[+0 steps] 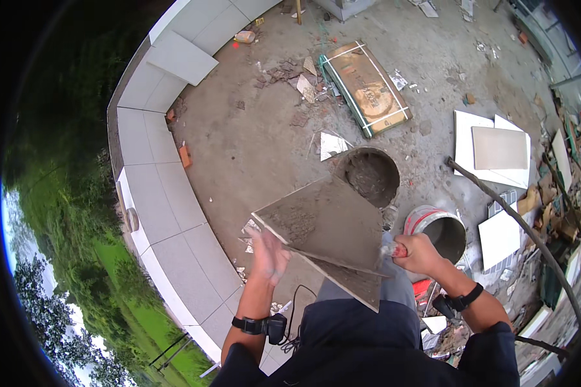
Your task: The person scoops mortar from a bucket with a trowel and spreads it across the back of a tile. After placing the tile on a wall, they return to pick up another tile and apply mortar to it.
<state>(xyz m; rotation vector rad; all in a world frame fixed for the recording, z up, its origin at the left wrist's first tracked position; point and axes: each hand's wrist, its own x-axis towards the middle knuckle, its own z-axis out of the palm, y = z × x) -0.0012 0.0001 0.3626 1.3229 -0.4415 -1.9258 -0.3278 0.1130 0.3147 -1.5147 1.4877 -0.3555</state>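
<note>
A large tile [323, 226] coated with wet grey mortar lies tilted in front of me, its far corner by a mortar-filled bucket [374, 173]. Under its near edge shows another mortar-smeared tile piece [352, 284], its point toward my lap. My left hand [270, 255] is at the tile's left corner, slightly blurred, fingers stretched out and palm toward the edge. Whether it bears any weight I cannot tell. My right hand [421, 255] is closed around the red handle of a trowel [399, 250] at the tile's right side. Most of the blade is hard to make out against the mortar.
A white and red bucket [426, 222] stands by my right hand. Farther off lie a strapped carton [368, 87], white boards [461, 151] and broken tile. A low tiled wall [168, 187] curves along the left. A long pole [510, 209] slants across the right, near rubble.
</note>
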